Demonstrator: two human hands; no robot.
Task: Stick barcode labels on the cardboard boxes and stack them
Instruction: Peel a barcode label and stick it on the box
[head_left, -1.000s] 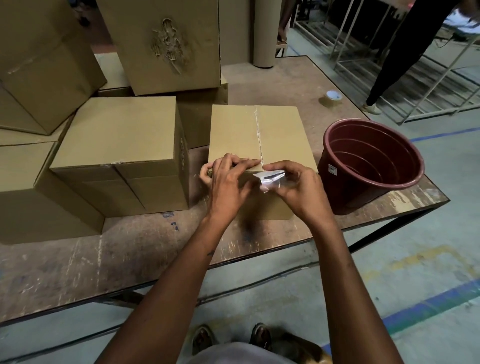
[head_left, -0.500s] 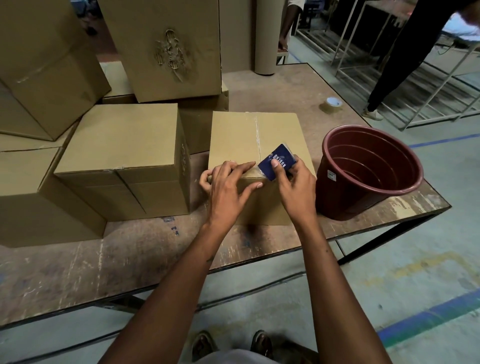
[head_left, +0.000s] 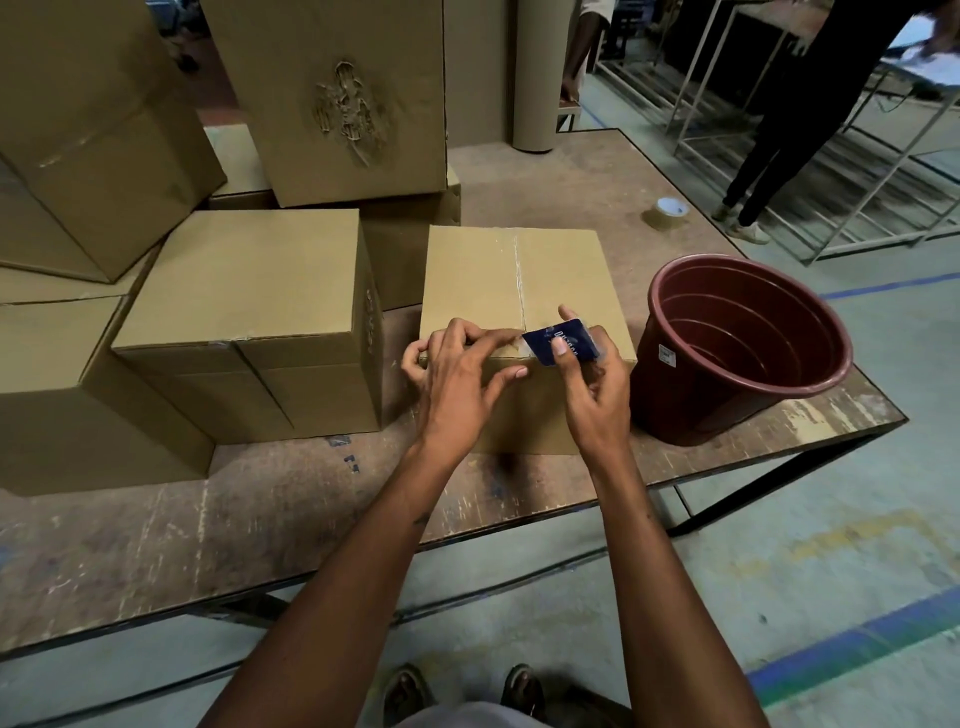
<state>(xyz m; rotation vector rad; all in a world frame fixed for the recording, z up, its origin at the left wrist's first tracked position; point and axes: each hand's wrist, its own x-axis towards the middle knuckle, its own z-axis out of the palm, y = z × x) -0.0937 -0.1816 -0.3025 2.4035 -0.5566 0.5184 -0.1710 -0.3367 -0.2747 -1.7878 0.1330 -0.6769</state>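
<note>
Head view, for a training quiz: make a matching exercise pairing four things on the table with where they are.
Things:
1. blue card
2. bucket
3. tape roll
4. left hand

Places:
A. far on the table, near its right edge
B. pinched in the right hand
C. resting on the front edge of the taped box
D. right of the taped box

Pairs: 1-B, 2-D, 3-A, 4-C

There is only one view, from the person's head. It looks forward and steeply down, close above the counter (head_left: 156, 530) edge, and reaches the floor (head_left: 779, 597) below.
</note>
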